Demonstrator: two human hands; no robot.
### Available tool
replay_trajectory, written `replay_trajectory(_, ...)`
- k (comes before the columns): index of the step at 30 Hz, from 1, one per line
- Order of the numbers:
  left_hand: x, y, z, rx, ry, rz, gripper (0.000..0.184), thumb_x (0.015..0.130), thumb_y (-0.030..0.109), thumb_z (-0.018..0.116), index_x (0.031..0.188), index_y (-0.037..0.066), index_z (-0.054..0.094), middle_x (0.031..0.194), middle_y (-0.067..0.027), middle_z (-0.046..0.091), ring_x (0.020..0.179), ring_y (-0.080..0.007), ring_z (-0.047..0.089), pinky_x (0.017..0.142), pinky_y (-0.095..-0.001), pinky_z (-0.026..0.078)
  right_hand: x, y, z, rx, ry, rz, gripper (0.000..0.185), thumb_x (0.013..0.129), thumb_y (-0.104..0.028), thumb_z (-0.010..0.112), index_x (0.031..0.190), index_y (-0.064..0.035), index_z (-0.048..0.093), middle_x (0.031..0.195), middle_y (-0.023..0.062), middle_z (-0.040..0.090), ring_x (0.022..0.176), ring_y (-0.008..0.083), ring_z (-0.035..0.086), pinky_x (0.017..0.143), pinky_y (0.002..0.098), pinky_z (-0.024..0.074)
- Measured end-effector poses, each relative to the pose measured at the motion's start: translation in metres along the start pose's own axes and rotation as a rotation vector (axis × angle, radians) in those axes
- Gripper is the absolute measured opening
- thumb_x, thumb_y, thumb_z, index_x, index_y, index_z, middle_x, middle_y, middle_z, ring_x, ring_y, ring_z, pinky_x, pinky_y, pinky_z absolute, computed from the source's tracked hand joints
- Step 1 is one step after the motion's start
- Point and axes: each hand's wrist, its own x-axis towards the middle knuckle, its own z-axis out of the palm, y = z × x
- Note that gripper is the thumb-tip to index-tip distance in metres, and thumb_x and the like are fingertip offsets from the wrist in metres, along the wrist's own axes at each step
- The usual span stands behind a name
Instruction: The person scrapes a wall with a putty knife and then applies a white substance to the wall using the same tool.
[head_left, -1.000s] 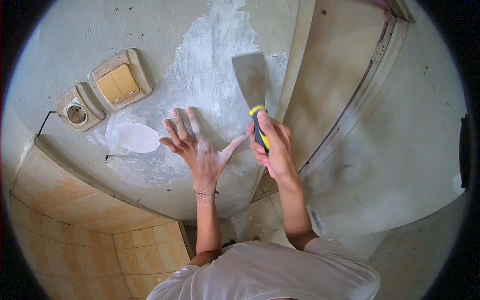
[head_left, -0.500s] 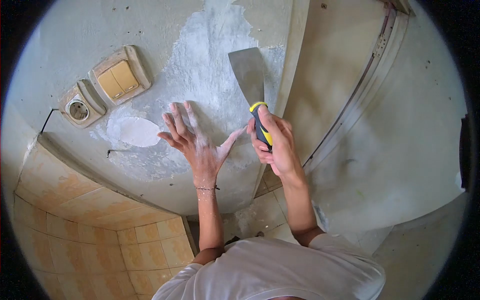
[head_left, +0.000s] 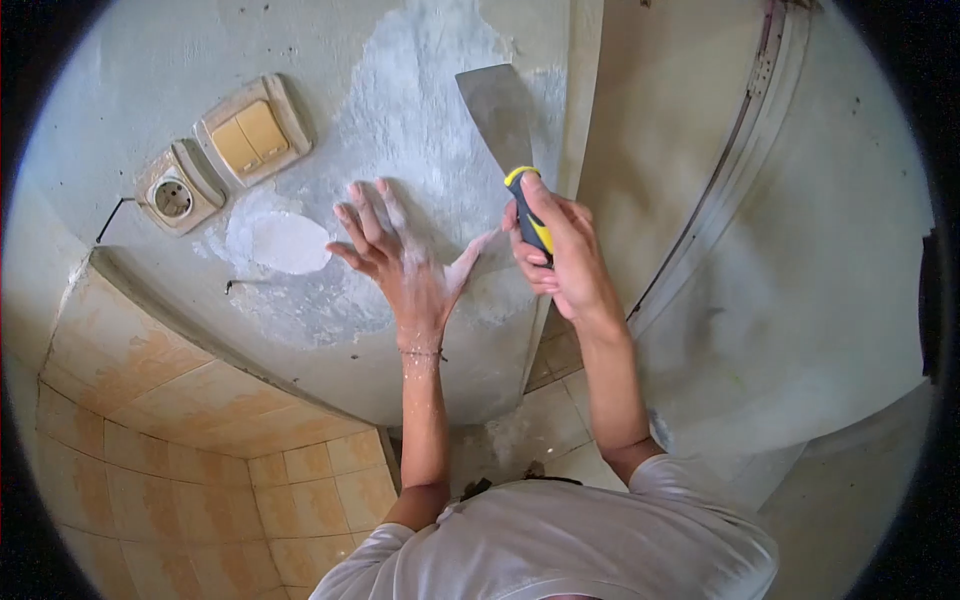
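My right hand [head_left: 565,250] is wrapped round the black and yellow handle of a putty knife [head_left: 497,112]. Its wide metal blade points up and slightly left, over the scraped wall near the door frame; whether it touches the wall I cannot tell. White dust coats my left hand [head_left: 412,265], which lies with fingers spread on the wall [head_left: 420,110], palm down and holding nothing. Just left of those fingertips is a smooth white oval patch [head_left: 290,243]. Around both hands the paint is worn off, leaving a pale, streaky grey-white surface.
A yellowed double light switch [head_left: 250,137] and a round power socket [head_left: 173,198] sit at upper left. Short dark wires [head_left: 232,286] stick out of the wall. Below is a tiled ledge [head_left: 180,365]. A door frame edge [head_left: 580,90] and a door [head_left: 780,300] stand to the right.
The putty knife and my right hand have moved slightly up. My left hand stays spread on the wall. The whole view has shifted a little.
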Motion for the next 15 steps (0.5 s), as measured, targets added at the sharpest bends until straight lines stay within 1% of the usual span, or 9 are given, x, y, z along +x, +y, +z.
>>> replay_trajectory(2,0.007,-0.002,0.003,-0.008,0.026,0.012,0.133,0.076,0.082,0.072,0.167,0.001,0.019,0.175,-0.0219,0.006,0.162,-0.0413,-0.006,0.125,-0.0615,-0.014,0.004,0.003,-0.001,-0.024,0.005,-0.039,0.060,0.103,-0.063,0.057,0.088,-0.0045,0.062,0.058,-0.0058,0.041,0.041,0.0029,0.032,0.038,0.0223,0.0230)
replay_trajectory(3,0.007,-0.003,0.002,-0.011,0.015,0.018,0.132,0.076,0.081,0.071,0.167,0.000,0.019,0.175,-0.0219,0.007,0.162,-0.0410,-0.006,0.125,-0.0613,-0.014,0.010,0.002,0.002,-0.038,0.031,-0.109,0.061,0.103,-0.064,0.057,0.088,-0.0045,0.062,0.058,-0.0059,0.041,0.042,0.0030,0.031,0.038,0.0225,0.0229)
replay_trajectory(4,0.001,-0.003,0.000,-0.013,-0.008,0.018,0.131,0.077,0.081,0.071,0.167,0.000,0.019,0.175,-0.0219,0.007,0.162,-0.0408,-0.006,0.125,-0.0612,-0.015,0.008,0.003,0.003,-0.035,0.040,-0.088,0.061,0.103,-0.064,0.057,0.088,-0.0045,0.062,0.058,-0.0059,0.041,0.042,0.0030,0.031,0.038,0.0225,0.0229)
replay_trajectory(6,0.004,-0.003,0.000,-0.010,0.003,0.035,0.129,0.079,0.080,0.070,0.167,0.001,0.020,0.175,-0.0213,0.009,0.162,-0.0403,-0.006,0.125,-0.0614,-0.014,0.015,-0.004,0.009,-0.032,0.031,-0.136,0.060,0.103,-0.063,0.057,0.088,-0.0047,0.062,0.059,-0.0061,0.041,0.042,0.0030,0.031,0.038,0.0230,0.0231)
replay_trajectory(7,0.003,-0.003,-0.001,-0.009,0.001,0.028,0.128,0.079,0.080,0.070,0.167,0.001,0.021,0.175,-0.0207,0.009,0.162,-0.0402,-0.006,0.125,-0.0615,-0.014,0.007,-0.002,0.008,-0.045,0.040,-0.094,0.059,0.104,-0.062,0.057,0.087,-0.0048,0.062,0.059,-0.0061,0.042,0.043,0.0030,0.031,0.038,0.0230,0.0234)
replay_trajectory(11,0.001,-0.006,0.004,-0.005,0.021,0.025,0.128,0.079,0.081,0.070,0.167,0.002,0.021,0.175,-0.0198,0.009,0.162,-0.0399,-0.005,0.125,-0.0615,-0.013,0.004,0.001,0.008,-0.084,0.061,-0.062,0.056,0.104,-0.059,0.059,0.089,-0.0049,0.061,0.059,-0.0060,0.041,0.041,0.0024,0.030,0.037,0.0209,0.0219)
replay_trajectory(13,-0.001,-0.005,0.003,-0.002,0.020,0.025,0.128,0.079,0.081,0.069,0.167,0.001,0.021,0.175,-0.0199,0.009,0.162,-0.0399,-0.005,0.125,-0.0614,-0.012,0.008,-0.012,0.015,-0.064,0.038,-0.149,0.058,0.104,-0.061,0.056,0.087,-0.0055,0.061,0.059,-0.0062,0.042,0.044,0.0029,0.032,0.039,0.0225,0.0239)
replay_trajectory(15,0.003,-0.006,0.002,-0.001,0.027,0.041,0.128,0.079,0.081,0.069,0.167,0.001,0.021,0.175,-0.0199,0.009,0.162,-0.0399,-0.005,0.126,-0.0614,-0.012,0.004,-0.009,0.015,-0.067,0.045,-0.128,0.057,0.104,-0.060,0.057,0.088,-0.0052,0.061,0.059,-0.0061,0.041,0.042,0.0025,0.030,0.038,0.0219,0.0232)
